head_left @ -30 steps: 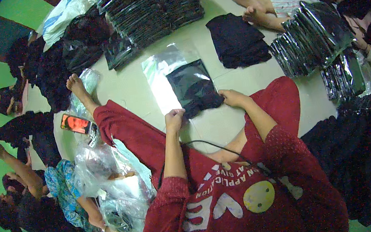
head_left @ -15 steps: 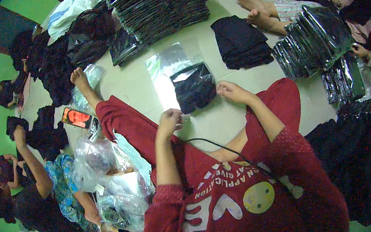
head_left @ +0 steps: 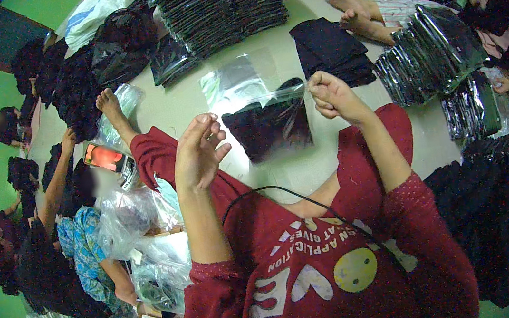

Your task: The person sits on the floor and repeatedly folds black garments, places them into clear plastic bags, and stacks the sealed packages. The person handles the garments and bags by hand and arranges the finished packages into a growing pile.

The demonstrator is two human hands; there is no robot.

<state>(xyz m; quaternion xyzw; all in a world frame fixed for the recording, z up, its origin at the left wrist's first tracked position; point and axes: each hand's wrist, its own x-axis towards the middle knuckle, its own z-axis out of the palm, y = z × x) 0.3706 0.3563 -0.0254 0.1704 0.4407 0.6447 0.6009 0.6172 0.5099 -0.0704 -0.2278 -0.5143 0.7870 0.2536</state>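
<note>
Bagged black garment hangs lifted, pinched at its top corner by my right hand; left hand raised, open, empty. Bare floor lies beyond.

both forearms rise from the lower centre of the frame, red sleeves pushed to the elbows. left hand raised at centre-left, fingers spread and loosely curled, empty. right hand raised at upper centre-right, fingers pinched closed.

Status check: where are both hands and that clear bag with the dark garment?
Right hand pinching top edge of clear bag, lifted. Left hand open, raised beside it, not touching. Dark folded garment inside the bag. Nothing between the hands.
</note>
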